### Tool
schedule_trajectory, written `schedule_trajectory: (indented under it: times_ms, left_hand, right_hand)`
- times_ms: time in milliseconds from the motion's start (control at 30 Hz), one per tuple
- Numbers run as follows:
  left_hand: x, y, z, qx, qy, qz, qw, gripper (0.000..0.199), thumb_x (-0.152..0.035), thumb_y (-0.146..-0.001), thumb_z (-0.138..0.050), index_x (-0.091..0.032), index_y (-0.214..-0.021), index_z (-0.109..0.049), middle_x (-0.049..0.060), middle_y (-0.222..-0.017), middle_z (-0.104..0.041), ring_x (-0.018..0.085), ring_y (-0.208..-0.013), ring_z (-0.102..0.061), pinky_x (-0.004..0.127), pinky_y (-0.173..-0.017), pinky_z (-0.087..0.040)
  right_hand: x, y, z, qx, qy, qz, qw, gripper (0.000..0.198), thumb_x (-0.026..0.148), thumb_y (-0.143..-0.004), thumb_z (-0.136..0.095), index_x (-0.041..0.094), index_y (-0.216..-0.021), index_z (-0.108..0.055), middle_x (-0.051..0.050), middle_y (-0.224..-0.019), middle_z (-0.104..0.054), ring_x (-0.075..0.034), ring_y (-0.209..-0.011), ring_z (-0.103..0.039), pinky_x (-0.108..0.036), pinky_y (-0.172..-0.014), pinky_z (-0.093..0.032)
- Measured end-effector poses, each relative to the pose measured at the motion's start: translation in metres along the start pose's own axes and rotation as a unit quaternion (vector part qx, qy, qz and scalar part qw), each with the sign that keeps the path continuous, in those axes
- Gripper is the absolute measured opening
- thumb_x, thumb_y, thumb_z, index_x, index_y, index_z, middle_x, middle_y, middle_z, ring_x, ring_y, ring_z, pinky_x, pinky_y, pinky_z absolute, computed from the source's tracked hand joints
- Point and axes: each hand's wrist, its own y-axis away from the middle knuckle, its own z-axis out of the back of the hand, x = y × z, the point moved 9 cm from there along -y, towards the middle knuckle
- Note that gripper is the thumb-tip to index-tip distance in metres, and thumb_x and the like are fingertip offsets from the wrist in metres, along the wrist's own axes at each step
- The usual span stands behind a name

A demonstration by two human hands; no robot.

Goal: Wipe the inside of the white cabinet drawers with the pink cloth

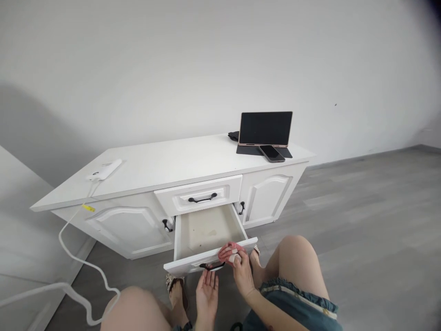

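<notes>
A lower drawer (pixel 203 230) of the white cabinet is pulled out, with a few small specks on its bare bottom. My right hand (pixel 243 275) grips a pink and white cloth (pixel 230 252) at the right part of the drawer's front edge. The cloth drapes over the top of the drawer front and touches it. Palm up, my left hand (pixel 207 294) is just below the black drawer handle (pixel 212 266), its fingers stretched out toward it. Whether those fingertips touch the handle is hard to make out.
A tablet (pixel 265 128) stands on the cabinet top (pixel 172 158), a phone (pixel 272 154) before it and a black item (pixel 233 136) behind. A white power strip (pixel 105 170) lies at left, its cable (pixel 74 255) hanging down. The upper drawer (pixel 200 195) is closed. My knees flank the drawer.
</notes>
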Motion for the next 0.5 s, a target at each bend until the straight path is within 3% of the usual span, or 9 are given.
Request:
schedule_trajectory:
  times_ms: [200, 367, 433, 500]
  left_hand:
    - [0.001, -0.003, 0.002, 0.012, 0.004, 0.01, 1.0, 0.026, -0.014, -0.084, -0.046, -0.019, -0.074, -0.07, 0.009, -0.083, -0.074, 0.018, -0.086, -0.071, 0.033, -0.089, -0.053]
    - [0.0, -0.002, 0.001, 0.03, 0.034, 0.025, 0.999, 0.032, -0.012, -0.085, -0.044, -0.019, -0.07, -0.071, 0.009, -0.082, -0.076, 0.018, -0.085, -0.072, 0.033, -0.087, -0.055]
    - [0.002, -0.003, 0.002, 0.036, 0.046, 0.034, 0.998, 0.033, -0.011, -0.085, -0.043, -0.019, -0.071, -0.071, 0.01, -0.083, -0.076, 0.018, -0.085, -0.072, 0.032, -0.087, -0.055]
    - [0.004, -0.005, 0.003, 0.04, 0.052, 0.041, 0.997, 0.033, -0.01, -0.086, -0.043, -0.017, -0.072, -0.072, 0.01, -0.085, -0.076, 0.018, -0.086, -0.072, 0.032, -0.087, -0.055]
  right_hand:
    - [-0.013, 0.003, 0.017, -0.162, -0.082, -0.171, 0.968, 0.034, 0.023, -0.086, -0.039, 0.011, -0.117, -0.041, -0.026, -0.125, -0.038, -0.037, -0.124, -0.04, -0.058, -0.096, -0.04]
    - [-0.055, 0.006, 0.025, -0.225, -0.149, -0.297, 0.916, 0.041, 0.038, -0.08, -0.049, 0.02, -0.114, -0.035, -0.021, -0.115, -0.046, -0.038, -0.123, -0.04, -0.063, -0.101, -0.033]
    - [-0.07, 0.006, 0.01, -0.181, -0.183, -0.338, 0.905, 0.036, 0.04, -0.08, -0.044, 0.023, -0.11, -0.034, -0.017, -0.103, -0.052, -0.038, -0.116, -0.048, -0.065, -0.098, -0.036]
    - [-0.068, 0.001, -0.021, -0.06, -0.235, -0.337, 0.91, 0.026, 0.04, -0.082, -0.034, 0.025, -0.103, -0.038, -0.012, -0.087, -0.056, -0.037, -0.103, -0.057, -0.064, -0.091, -0.042]
